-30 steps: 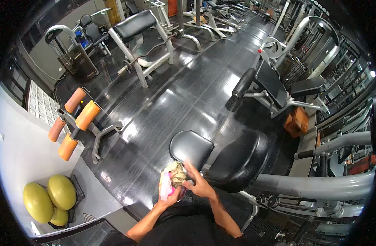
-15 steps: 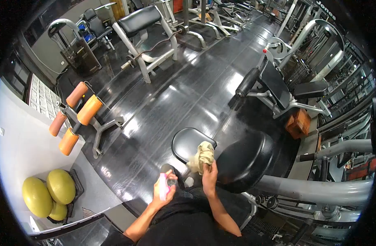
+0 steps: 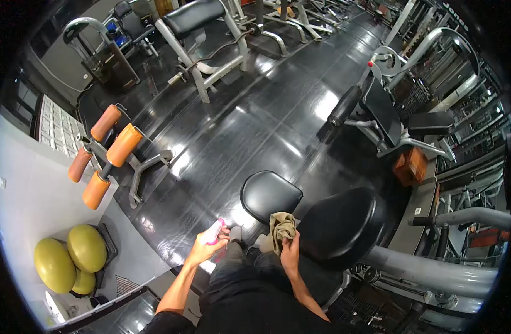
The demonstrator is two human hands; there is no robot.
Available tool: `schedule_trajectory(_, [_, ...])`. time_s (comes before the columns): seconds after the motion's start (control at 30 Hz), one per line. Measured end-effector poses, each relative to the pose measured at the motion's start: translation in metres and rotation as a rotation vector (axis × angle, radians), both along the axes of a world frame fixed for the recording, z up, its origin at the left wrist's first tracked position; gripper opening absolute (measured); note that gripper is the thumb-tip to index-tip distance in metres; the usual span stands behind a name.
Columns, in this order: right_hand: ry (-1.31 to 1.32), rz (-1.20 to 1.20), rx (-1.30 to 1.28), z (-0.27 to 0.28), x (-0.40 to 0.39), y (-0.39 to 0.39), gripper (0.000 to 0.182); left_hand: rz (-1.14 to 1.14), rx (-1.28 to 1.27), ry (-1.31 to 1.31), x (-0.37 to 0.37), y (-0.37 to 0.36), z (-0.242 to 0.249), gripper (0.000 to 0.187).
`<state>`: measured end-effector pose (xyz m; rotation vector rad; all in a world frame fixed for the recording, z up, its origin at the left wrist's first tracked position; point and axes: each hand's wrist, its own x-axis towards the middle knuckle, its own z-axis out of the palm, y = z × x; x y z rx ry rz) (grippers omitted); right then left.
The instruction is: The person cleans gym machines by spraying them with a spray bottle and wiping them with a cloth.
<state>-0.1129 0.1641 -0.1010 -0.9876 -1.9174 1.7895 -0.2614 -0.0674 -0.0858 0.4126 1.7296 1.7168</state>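
Observation:
Low in the middle, my left hand (image 3: 208,245) is closed round a pink and white bottle (image 3: 215,231), out in front of my legs. To its right, my right hand (image 3: 290,251) grips a crumpled beige cloth (image 3: 282,227), which bunches up above the fingers. Just beyond the cloth lies a rounded black seat pad (image 3: 271,195); whether they touch I cannot tell. A larger black pad (image 3: 344,225) stands right beside my right hand.
Orange foam rollers (image 3: 123,146) on a metal frame stand at left, with green exercise balls (image 3: 55,265) below. A barbell bench (image 3: 191,21) is at the back. A black bench machine (image 3: 380,111) and a thick grey bar (image 3: 433,270) are on the right.
My left hand and the bottle have moved left and up, away from my right hand. The cloth sits slightly lower, and the camera view has shifted a little.

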Motion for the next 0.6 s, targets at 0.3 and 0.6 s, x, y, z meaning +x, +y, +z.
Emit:
schedule_trajectory(0.3, [-0.188, -0.088, -0.028, -0.045, 0.019, -0.012, 0.031, 0.038, -0.136, -0.067, -0.012, 0.018, -0.032, 0.016])
schedule_trajectory(0.6, [-0.231, -0.255, -0.193, -0.050, 0.025, -0.031, 0.031, -0.105, -0.371, 0.272, -0.054, 0.027, -0.045, 0.019])
